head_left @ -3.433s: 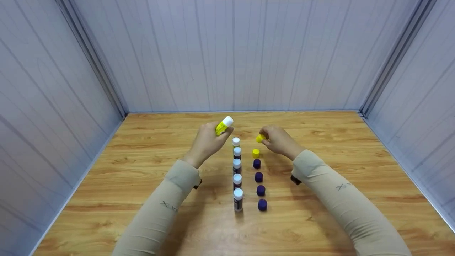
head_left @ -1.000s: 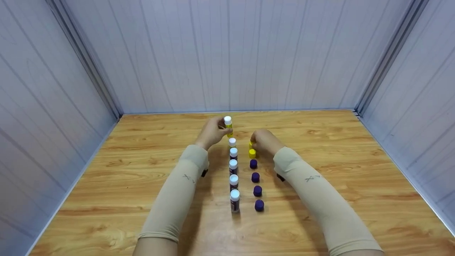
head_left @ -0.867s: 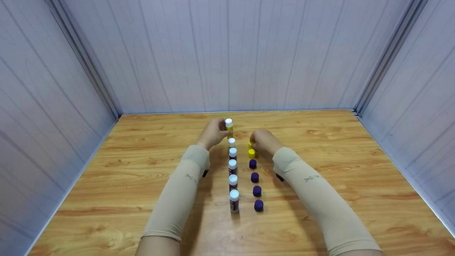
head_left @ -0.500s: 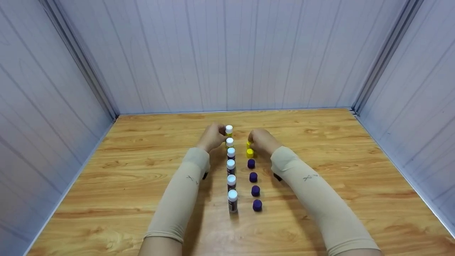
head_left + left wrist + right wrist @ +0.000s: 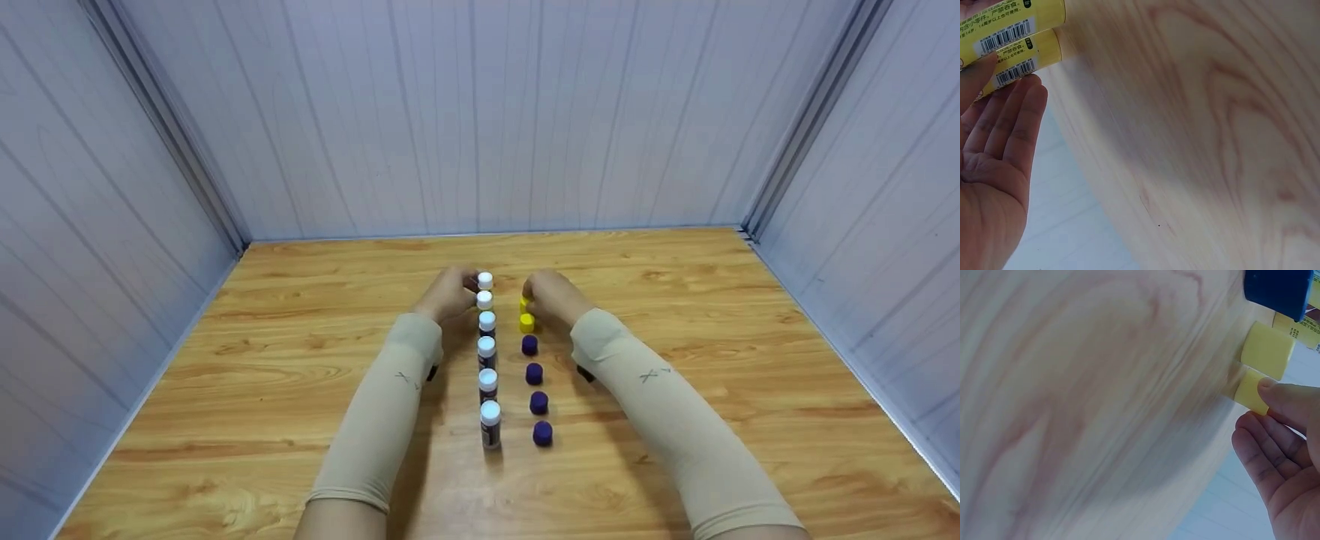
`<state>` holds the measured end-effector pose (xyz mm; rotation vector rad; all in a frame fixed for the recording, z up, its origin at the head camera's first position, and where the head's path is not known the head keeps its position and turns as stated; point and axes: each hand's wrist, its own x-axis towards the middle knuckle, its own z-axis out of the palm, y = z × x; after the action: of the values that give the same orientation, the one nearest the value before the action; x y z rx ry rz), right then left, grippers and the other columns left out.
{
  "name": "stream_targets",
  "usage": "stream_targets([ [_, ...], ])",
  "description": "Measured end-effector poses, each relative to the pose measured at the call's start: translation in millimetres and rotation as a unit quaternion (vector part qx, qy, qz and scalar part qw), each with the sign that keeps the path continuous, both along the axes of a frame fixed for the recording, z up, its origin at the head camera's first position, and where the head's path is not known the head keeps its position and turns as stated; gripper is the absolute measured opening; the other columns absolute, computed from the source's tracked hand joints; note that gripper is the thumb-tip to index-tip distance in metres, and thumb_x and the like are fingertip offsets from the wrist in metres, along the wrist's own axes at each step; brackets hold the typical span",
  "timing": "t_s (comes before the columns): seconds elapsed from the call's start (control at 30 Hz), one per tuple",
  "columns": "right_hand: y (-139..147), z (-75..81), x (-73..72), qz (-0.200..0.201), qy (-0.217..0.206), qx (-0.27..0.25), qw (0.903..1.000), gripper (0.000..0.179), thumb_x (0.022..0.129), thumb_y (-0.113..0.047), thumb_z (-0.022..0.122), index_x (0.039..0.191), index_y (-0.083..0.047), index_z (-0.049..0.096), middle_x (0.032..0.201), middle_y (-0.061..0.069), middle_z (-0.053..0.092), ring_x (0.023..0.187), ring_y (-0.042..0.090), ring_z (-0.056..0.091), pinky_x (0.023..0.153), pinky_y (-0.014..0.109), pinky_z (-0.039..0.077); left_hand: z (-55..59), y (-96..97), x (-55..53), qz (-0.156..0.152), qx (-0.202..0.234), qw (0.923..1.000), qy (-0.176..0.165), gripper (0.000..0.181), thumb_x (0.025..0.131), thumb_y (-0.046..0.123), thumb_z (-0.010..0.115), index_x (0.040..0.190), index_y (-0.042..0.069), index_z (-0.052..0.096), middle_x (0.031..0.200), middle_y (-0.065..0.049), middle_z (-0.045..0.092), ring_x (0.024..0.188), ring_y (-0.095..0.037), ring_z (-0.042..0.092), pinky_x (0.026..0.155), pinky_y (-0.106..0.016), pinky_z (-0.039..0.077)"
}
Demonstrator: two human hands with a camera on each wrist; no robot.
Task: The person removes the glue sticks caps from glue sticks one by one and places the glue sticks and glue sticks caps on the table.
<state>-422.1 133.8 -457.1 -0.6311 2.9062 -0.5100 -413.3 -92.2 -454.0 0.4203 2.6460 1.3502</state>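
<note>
My left hand (image 5: pixel 446 292) pinches the farthest glue stick (image 5: pixel 1016 70), a yellow one with a white top, at the far end of a line of upright, uncapped glue sticks. Right in front of it stands another yellow glue stick (image 5: pixel 1010 28), close beside it in the left wrist view. Between thumb and fingertips, my right hand (image 5: pixel 553 294) holds a small yellow cap (image 5: pixel 1251 391) down at the table. A second yellow cap (image 5: pixel 1268 350) sits just nearer, with a narrow gap between the two.
Nearer along the line stand several dark-bodied glue sticks with white tops, the closest glue stick (image 5: pixel 490 427) toward the front. Several purple caps, such as the front cap (image 5: pixel 542 433), form a parallel row on the right. Pale panel walls (image 5: pixel 480 120) enclose the wooden table (image 5: pixel 300 337).
My left hand has lowered the tilted yellow glue stick and stood it upright at the line's far end. My right hand has brought its yellow cap down behind the other yellow cap.
</note>
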Motion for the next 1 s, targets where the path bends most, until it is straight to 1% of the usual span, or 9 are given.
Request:
stream_targets([
  [0.07, 0.2, 0.3, 0.1, 0.0, -0.002, 0.0, 1.0, 0.019, 0.1, 0.002, 0.067, 0.114, 0.009, 0.078, 0.114, 0.023, 0.078, 0.101, 0.031, 0.07, 0.097, 0.048, 0.062, 0.0, -0.2, 0.2, 0.001, -0.003, 1.0, -0.001, 0.035, 0.097, -0.011, 0.063, 0.129, -0.001, 0.075, 0.121, -0.019, 0.076, 0.115, -0.03, 0.068, 0.107, -0.046, 0.056],
  [0.2, 1.1, 0.5, -0.4, -0.004, -0.008, -0.005, 0.9999, 0.026, 0.101, 0.002, 0.067, 0.125, 0.01, 0.074, 0.125, 0.025, 0.075, 0.117, 0.038, 0.071, 0.106, 0.049, 0.059, 1.2, -1.2, 0.8, 0.001, -0.01, 0.9999, -0.011, 0.035, 0.099, -0.009, 0.065, 0.132, 0.0, 0.073, 0.124, -0.018, 0.075, 0.119, -0.031, 0.068, 0.109, -0.047, 0.055],
  [0.27, 2.0, 0.9, -0.9, -0.006, -0.013, -0.007, 0.9999, 0.029, 0.101, 0.001, 0.067, 0.128, 0.01, 0.072, 0.13, 0.026, 0.074, 0.123, 0.04, 0.07, 0.109, 0.051, 0.058, 1.7, -1.9, 0.9, -0.001, -0.011, 0.9996, -0.027, 0.037, 0.099, -0.009, 0.065, 0.134, 0.001, 0.071, 0.128, -0.019, 0.073, 0.121, -0.033, 0.068, 0.109, -0.047, 0.055],
  [0.4, 4.4, 1.5, -2.0, -0.018, -0.029, -0.009, 0.9994, 0.03, 0.102, 0.0, 0.067, 0.13, 0.008, 0.071, 0.132, 0.026, 0.073, 0.124, 0.04, 0.069, 0.11, 0.052, 0.057, 2.8, -4.9, 1.0, 0.004, -0.026, 0.9976, -0.064, 0.043, 0.101, -0.008, 0.065, 0.142, 0.005, 0.065, 0.138, -0.018, 0.067, 0.127, -0.033, 0.065, 0.111, -0.047, 0.054],
  [0.47, 5.6, 1.4, -2.7, -0.026, -0.036, -0.01, 0.999, 0.03, 0.103, -0.001, 0.067, 0.131, 0.007, 0.071, 0.132, 0.025, 0.072, 0.124, 0.04, 0.069, 0.11, 0.052, 0.057, 4.3, -7.6, 1.5, 0.004, -0.036, 0.9971, -0.067, 0.047, 0.101, -0.008, 0.065, 0.146, 0.004, 0.061, 0.143, -0.019, 0.065, 0.13, -0.034, 0.064, 0.112, -0.048, 0.054],
  [0.63, 8.8, 1.6, -4.6, -0.023, -0.027, -0.007, 0.9993, 0.032, 0.103, -0.005, 0.068, 0.133, 0.007, 0.07, 0.133, 0.025, 0.072, 0.123, 0.039, 0.069, 0.11, 0.052, 0.057, 8.5, -15.8, 0.8, 0.001, -0.053, 0.9973, -0.051, 0.05, 0.1, -0.009, 0.065, 0.148, -0.003, 0.057, 0.144, -0.025, 0.064, 0.131, -0.04, 0.065, 0.11, -0.049, 0.056],
  [0.73, 11.4, 3.0, -4.2, -0.014, -0.022, -0.008, 0.9996, 0.034, 0.103, -0.006, 0.069, 0.134, 0.006, 0.07, 0.133, 0.025, 0.072, 0.124, 0.039, 0.069, 0.109, 0.052, 0.057, 10.7, -19.7, -0.2, 0.003, -0.069, 0.9968, -0.041, 0.048, 0.101, -0.005, 0.067, 0.147, -0.005, 0.057, 0.143, -0.026, 0.065, 0.13, -0.041, 0.065, 0.11, -0.05, 0.056],
  [0.87, 15.8, 8.3, -2.7, -0.012, -0.029, -0.015, 0.9994, 0.036, 0.105, -0.012, 0.07, 0.136, 0.005, 0.068, 0.133, 0.024, 0.071, 0.125, 0.04, 0.068, 0.108, 0.052, 0.057, 15.0, -25.4, 3.0, 0.029, -0.109, 0.9935, -0.016, 0.045, 0.106, 0.009, 0.067, 0.147, -0.004, 0.058, 0.142, -0.025, 0.066, 0.131, -0.041, 0.065, 0.11, -0.052, 0.056],
  [1.0, 24.8, 18.1, 1.0, -0.009, -0.017, -0.03, 0.9994, 0.039, 0.106, -0.016, 0.07, 0.139, 0.005, 0.067, 0.132, 0.024, 0.071, 0.123, 0.04, 0.068, 0.107, 0.054, 0.057, 21.4, -31.3, 10.0, 0.058, -0.133, 0.9894, 0.006, 0.045, 0.11, 0.02, 0.062, 0.149, -0.003, 0.057, 0.146, -0.024, 0.064, 0.134, -0.041, 0.063, 0.112, -0.053, 0.054],
])
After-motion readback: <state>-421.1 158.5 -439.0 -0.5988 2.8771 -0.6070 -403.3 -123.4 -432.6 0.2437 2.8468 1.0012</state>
